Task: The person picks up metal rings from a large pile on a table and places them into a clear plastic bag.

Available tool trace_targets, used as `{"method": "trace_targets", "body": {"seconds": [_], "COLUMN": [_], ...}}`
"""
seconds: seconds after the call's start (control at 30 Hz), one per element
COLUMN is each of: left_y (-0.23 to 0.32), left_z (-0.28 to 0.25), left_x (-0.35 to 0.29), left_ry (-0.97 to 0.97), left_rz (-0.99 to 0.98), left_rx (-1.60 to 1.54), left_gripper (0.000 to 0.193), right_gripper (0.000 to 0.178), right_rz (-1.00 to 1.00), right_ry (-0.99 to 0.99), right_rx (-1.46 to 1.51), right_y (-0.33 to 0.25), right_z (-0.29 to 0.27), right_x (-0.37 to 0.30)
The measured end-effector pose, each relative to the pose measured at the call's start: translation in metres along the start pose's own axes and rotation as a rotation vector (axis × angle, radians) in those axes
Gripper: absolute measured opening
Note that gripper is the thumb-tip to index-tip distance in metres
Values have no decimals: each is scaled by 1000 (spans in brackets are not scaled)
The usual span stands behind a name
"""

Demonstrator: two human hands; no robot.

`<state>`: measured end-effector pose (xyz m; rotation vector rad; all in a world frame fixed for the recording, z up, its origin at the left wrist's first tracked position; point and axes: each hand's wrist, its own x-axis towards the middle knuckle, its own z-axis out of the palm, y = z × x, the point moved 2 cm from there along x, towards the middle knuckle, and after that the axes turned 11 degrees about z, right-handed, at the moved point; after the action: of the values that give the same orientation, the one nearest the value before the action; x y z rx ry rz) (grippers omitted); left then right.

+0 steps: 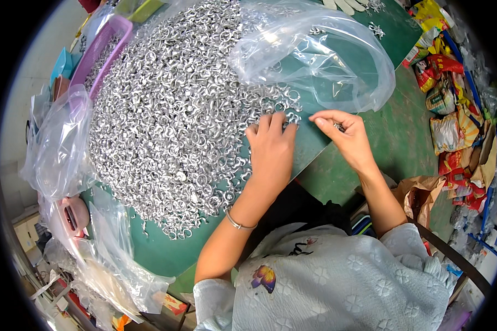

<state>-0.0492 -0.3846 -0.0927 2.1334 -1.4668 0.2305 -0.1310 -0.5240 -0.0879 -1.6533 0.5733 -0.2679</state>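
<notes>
A large heap of small silver metal parts (171,110), open rings and curved hook-like pieces, covers the green tabletop (154,251). At the heap's right edge my left hand (273,149) reaches down, its fingers bent and spread on a few loose parts. A metal bangle (240,222) circles that wrist. To its right, over the table's near edge, my right hand (345,135) is curled, with thumb and forefinger stretched towards the left hand. Small metal parts (339,127) show in its palm, partly hidden by the fingers.
A clear plastic bag (336,60) lies beyond my hands, beside the heap. A purple basket (118,26) and more clear bags (58,149) stand along the left. A pink case (74,215) sits at the lower left. Colourful packets (444,105) and a brown paper bag (419,193) are at right.
</notes>
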Motion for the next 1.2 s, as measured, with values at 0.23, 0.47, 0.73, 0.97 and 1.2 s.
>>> {"method": "trace_targets", "body": {"seconds": [0.23,0.47,0.73,0.97,1.2], "left_y": [10,2,3,-1,-6], "left_z": [-14,-14,-10,-22,-32], "left_x": [-14,-17,-23,-28,-32], "left_ry": [26,29,-57,34,26], "left_rz": [-111,-195,-144,-261,-277], "left_rx": [-76,-1,-99,-3,-30], "left_gripper": [15,21,28,27,32], "right_gripper": [16,17,22,28,17], "right_rz": [-223,-16,506,-333,475], "right_ry": [64,-9,-394,68,-547], "right_rx": [-702,-319,603,-752,709], "right_y": [-11,-3,-2,-6,-4], "right_z": [23,9,11,38,15], "right_x": [9,4,4,14,16]}}
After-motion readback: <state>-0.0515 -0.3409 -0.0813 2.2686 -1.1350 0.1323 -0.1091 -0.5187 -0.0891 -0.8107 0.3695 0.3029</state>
